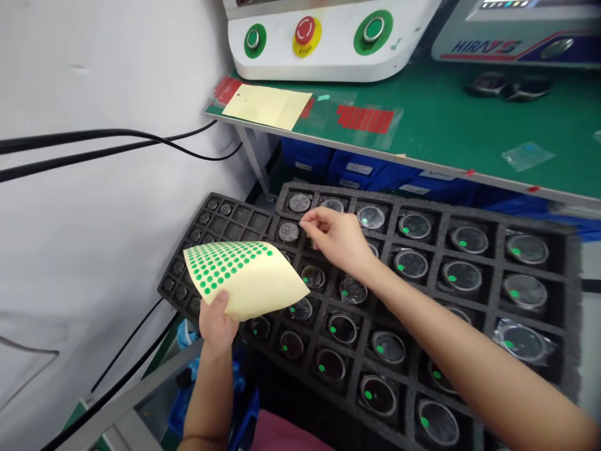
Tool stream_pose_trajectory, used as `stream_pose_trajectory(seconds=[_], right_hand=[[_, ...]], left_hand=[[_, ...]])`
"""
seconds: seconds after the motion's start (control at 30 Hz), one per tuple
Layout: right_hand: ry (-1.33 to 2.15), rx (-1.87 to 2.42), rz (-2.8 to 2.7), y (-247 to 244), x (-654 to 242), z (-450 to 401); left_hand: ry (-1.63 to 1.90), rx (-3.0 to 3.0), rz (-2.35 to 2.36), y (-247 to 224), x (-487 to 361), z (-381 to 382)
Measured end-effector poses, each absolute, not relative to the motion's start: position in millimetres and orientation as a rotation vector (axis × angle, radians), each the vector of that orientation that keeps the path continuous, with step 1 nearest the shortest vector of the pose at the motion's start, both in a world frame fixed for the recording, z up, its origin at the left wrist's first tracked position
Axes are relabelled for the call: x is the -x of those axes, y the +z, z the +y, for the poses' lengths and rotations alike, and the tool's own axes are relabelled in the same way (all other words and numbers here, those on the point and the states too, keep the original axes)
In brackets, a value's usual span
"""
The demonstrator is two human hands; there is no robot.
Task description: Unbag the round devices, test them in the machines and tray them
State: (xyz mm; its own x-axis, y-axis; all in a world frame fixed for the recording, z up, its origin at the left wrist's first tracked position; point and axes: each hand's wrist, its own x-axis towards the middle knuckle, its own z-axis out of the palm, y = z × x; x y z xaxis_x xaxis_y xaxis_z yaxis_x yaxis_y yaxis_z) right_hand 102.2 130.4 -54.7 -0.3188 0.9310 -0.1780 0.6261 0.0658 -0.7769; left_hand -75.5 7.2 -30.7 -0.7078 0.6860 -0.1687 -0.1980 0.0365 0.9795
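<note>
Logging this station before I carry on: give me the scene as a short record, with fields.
left hand: grips a curled sheet of green stickers
right hand: fingertips pinched over the large foam tray; sticker between them, cannot tell
tray contents: round glass-like discs, many with green dots
left of it: smaller-celled foam tray
bench: white machine, red stop button

A factory workstation shows a machine (323, 59) with push-buttons, blue parts bins (357, 166) below it, foam trays (441, 216) in front.
</note>
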Motion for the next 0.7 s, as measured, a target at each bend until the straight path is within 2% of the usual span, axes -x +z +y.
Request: stream_pose_trajectory(seconds=[0.2, 0.7], right_hand=[[1.242, 1.468, -2.021, -61.7, -108.9, 131.7], [1.064, 1.603, -2.459, -60.0, -61.4, 148.0]], left_hand=[[1.812, -0.539, 1.680, -31.8, 81.3, 13.7], [1.740, -0.558, 1.738, -40.6, 87.5, 13.1]])
